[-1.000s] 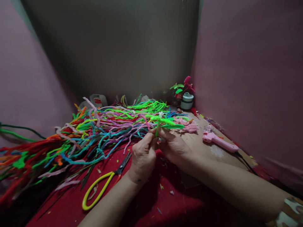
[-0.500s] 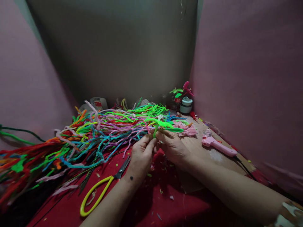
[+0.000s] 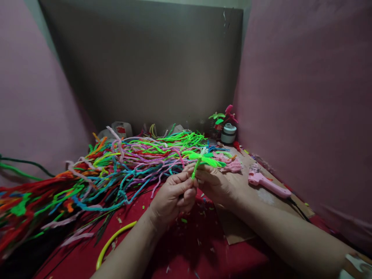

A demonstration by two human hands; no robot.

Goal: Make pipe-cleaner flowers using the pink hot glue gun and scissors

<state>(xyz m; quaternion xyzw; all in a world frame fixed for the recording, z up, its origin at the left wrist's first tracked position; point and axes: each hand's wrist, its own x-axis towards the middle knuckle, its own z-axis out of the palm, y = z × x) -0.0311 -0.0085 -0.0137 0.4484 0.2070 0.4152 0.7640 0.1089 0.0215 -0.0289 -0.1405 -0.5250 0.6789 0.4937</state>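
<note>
My left hand [image 3: 176, 193] pinches the lower end of a bright green pipe-cleaner stem [image 3: 195, 169]. My right hand [image 3: 216, 184] is closed on the same stem from the right, its fingertips partly hidden behind it. Fuzzy green leaves [image 3: 206, 159] spread out at the top of the stem, with a small white tuft [image 3: 204, 150] just above. Beyond both hands lies a big heap of pipe cleaners [image 3: 139, 155] in many colours. Under my left forearm shows one yellow handle of the scissors [image 3: 112, 240]; their blades are covered.
A pink glue gun [image 3: 269, 185] with a black cord lies on the brown board [image 3: 241, 193] to the right. Behind it stand a pale lidded jar [image 3: 228, 133] and pink and green pipe-cleaner flowers [image 3: 229, 113]. Scraps dot the red cloth [image 3: 209, 248].
My left hand has turned and shifted slightly lower, tilting the green stem to the right. The left forearm now covers the scissor blades. The view has tipped up a little.
</note>
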